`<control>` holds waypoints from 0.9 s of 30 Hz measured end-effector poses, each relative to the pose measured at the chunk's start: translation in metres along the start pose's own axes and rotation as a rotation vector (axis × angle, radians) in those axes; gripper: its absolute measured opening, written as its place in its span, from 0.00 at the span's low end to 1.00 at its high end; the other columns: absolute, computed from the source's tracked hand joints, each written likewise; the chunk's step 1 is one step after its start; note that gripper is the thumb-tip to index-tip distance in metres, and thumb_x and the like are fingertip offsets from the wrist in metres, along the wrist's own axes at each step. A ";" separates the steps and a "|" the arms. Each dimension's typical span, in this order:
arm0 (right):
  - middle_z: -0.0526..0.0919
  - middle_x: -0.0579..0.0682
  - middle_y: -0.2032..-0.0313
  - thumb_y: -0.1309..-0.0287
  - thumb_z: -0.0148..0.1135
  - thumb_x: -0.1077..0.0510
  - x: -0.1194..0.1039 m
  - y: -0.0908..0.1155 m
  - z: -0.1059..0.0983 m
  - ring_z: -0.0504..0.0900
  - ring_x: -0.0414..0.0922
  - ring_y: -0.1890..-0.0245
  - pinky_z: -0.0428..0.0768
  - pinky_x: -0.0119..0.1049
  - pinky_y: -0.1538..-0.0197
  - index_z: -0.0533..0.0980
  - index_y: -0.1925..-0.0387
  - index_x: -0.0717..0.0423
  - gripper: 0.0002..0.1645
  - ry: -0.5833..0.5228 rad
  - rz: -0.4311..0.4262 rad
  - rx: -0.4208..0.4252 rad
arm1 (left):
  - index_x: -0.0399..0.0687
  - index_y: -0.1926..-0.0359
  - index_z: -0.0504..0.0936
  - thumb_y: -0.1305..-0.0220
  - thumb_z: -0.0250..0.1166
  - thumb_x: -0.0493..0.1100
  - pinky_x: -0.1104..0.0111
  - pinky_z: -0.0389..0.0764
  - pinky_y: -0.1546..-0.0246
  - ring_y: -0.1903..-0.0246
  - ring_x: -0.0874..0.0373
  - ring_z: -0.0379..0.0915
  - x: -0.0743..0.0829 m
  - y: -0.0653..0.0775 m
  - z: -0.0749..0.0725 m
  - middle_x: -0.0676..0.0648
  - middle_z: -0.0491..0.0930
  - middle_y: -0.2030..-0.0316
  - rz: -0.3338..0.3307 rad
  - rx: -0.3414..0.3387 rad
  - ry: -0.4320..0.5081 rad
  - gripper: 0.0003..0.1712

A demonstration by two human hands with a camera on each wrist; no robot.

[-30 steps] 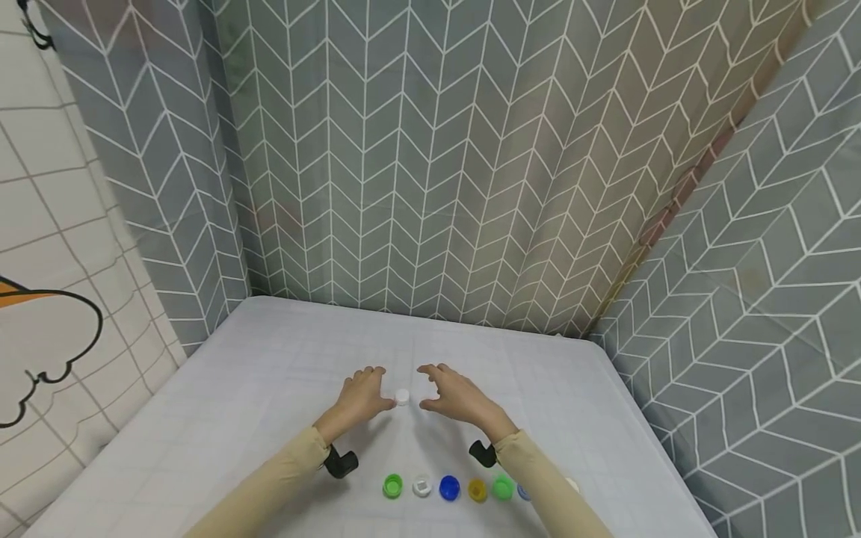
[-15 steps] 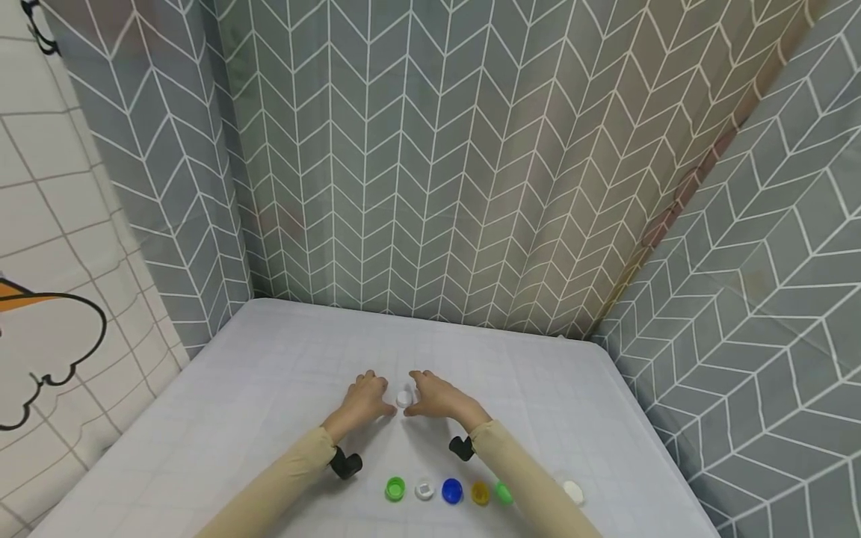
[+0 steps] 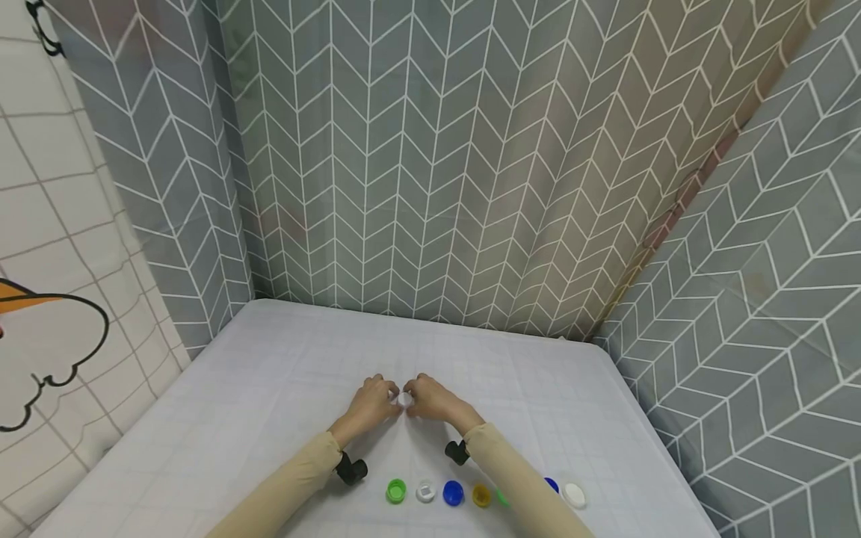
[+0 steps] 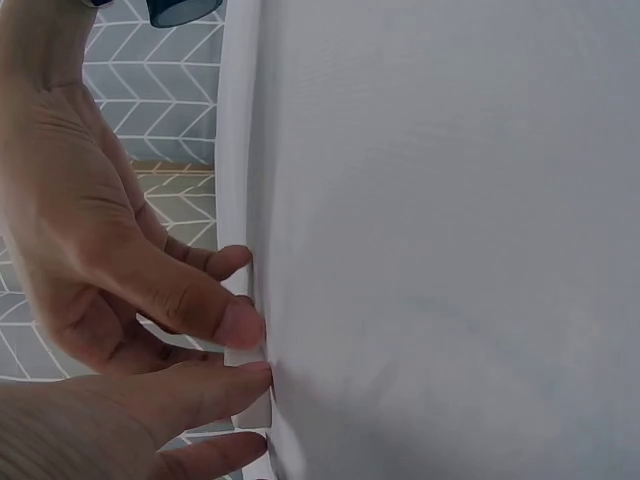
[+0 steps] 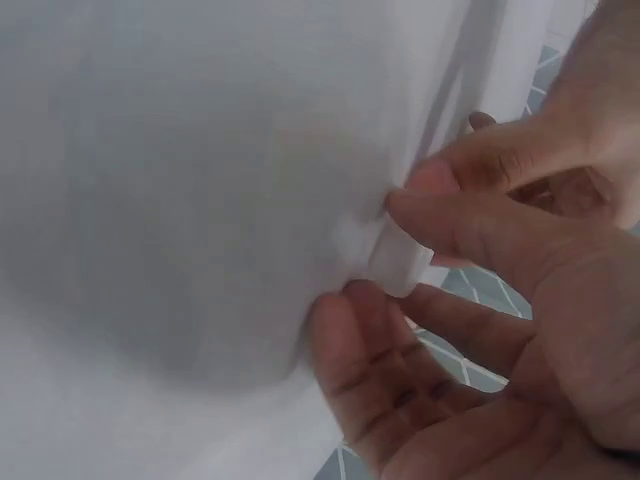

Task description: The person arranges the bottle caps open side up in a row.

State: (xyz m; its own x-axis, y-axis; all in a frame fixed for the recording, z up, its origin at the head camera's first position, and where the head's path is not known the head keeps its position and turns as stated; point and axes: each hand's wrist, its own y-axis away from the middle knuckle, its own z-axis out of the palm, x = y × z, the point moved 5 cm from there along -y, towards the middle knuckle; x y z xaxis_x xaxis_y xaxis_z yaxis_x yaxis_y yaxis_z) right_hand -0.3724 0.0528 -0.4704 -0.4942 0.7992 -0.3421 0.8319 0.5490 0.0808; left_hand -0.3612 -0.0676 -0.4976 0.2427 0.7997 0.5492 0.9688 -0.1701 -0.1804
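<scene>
A small white bottle cap (image 3: 404,400) is between both hands near the middle of the white table. My left hand (image 3: 371,403) holds its left side between thumb and curled fingers. From the other side, my right hand (image 3: 433,399) pinches it. In the right wrist view the cap (image 5: 400,260) shows between the right thumb and fingers, tilted, with the left thumb (image 5: 438,178) close by. Fingers of both hands nearly meet in the left wrist view, where the left hand (image 4: 130,415) is lower and the right hand (image 4: 110,235) above; they mostly hide the cap there.
Near the front lies a row of bottle caps: green (image 3: 396,491), white (image 3: 425,491), blue (image 3: 454,493), yellow (image 3: 480,495), and at the right white (image 3: 574,495). The right sleeve (image 3: 525,482) partly covers others. Patterned curtains (image 3: 417,164) surround the table (image 3: 303,344).
My right hand has moved left to the white cap, and my left hand has moved slightly right. Fingers of both hands have closed in around the cap.
</scene>
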 end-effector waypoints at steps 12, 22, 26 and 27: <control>0.82 0.53 0.64 0.48 0.70 0.62 0.003 -0.003 0.001 0.77 0.41 0.65 0.76 0.30 0.63 0.81 0.55 0.63 0.17 -0.105 -0.047 0.045 | 0.37 0.60 0.85 0.51 0.73 0.40 0.66 0.68 0.70 0.68 0.55 0.66 0.001 0.000 0.001 0.46 0.74 0.70 0.007 -0.017 0.086 0.17; 0.85 0.55 0.63 0.47 0.69 0.62 0.005 0.005 -0.006 0.80 0.41 0.66 0.77 0.29 0.64 0.78 0.52 0.63 0.19 -0.104 -0.074 0.064 | 0.36 0.60 0.84 0.51 0.72 0.38 0.67 0.70 0.72 0.71 0.57 0.69 0.007 -0.001 -0.003 0.47 0.77 0.71 0.008 -0.049 0.151 0.16; 0.85 0.56 0.62 0.45 0.68 0.61 0.005 0.011 -0.012 0.82 0.43 0.63 0.78 0.30 0.62 0.77 0.51 0.62 0.20 -0.104 -0.074 0.073 | 0.36 0.60 0.83 0.50 0.72 0.37 0.69 0.70 0.76 0.75 0.59 0.69 0.014 0.000 -0.007 0.47 0.78 0.72 0.040 -0.049 0.176 0.15; 0.85 0.56 0.62 0.45 0.68 0.60 0.004 0.013 -0.014 0.82 0.43 0.63 0.78 0.30 0.63 0.77 0.51 0.62 0.20 -0.103 -0.075 0.076 | 0.36 0.60 0.82 0.50 0.72 0.37 0.70 0.70 0.76 0.75 0.59 0.69 0.015 0.000 -0.009 0.48 0.78 0.73 0.050 -0.048 0.178 0.15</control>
State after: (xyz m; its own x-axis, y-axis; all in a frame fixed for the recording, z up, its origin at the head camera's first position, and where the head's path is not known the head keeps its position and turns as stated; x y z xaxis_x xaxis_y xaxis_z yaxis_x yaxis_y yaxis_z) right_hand -0.3669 0.0666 -0.4578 -0.5306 0.7249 -0.4393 0.8121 0.5832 -0.0184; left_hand -0.3573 -0.0601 -0.4821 0.2914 0.6755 0.6773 0.9556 -0.2377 -0.1741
